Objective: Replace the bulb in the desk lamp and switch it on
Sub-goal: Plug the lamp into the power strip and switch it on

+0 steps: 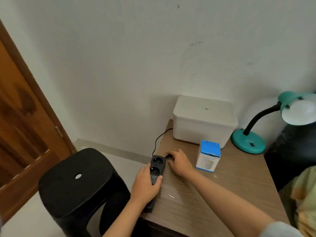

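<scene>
With the left hand gripping the strip at the desk edge and the right hand pinching the plug, line its pins squarely over 1 socket before pushing; the lamp stands far right, bulb fitted.

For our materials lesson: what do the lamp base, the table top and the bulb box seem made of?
Lamp base: probably painted metal or plastic, glossy teal sheen. Table top: likely wood-look laminate, streaky grain with glare. Bulb box: printed cardboard, folded edges.
</scene>
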A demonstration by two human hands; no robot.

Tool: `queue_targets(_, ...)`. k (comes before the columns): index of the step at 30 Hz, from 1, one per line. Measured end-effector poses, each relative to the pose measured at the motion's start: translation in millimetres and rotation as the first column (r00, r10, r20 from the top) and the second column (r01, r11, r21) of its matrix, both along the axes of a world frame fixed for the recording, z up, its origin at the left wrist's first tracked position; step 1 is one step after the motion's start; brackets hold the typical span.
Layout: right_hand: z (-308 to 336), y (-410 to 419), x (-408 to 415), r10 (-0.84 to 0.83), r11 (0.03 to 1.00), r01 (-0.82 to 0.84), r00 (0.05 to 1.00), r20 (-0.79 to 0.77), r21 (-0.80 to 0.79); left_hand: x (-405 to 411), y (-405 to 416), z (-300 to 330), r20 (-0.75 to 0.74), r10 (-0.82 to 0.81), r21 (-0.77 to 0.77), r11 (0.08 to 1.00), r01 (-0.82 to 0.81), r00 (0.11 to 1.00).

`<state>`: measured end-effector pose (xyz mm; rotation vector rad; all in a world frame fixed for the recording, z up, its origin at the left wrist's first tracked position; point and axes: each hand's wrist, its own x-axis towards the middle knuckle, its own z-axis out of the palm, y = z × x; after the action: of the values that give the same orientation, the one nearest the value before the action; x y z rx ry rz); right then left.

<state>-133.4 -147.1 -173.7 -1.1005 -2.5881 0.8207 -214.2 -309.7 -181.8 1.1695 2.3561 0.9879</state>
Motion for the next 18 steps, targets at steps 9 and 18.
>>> queue_targets(9, -5, 7, 1, -0.112, 0.992, 0.118, 0.985, -0.133, 0.036, 1, -2, 0, 0.001, -0.031, 0.047, 0.998, 0.031, 1.0)
queue_targets(18, 26, -16, 7, -0.098, 0.993, 0.063, 0.908, -0.407, -0.099, 5, -3, 3, -0.052, 0.007, 0.06, 0.998, -0.004, 0.999)
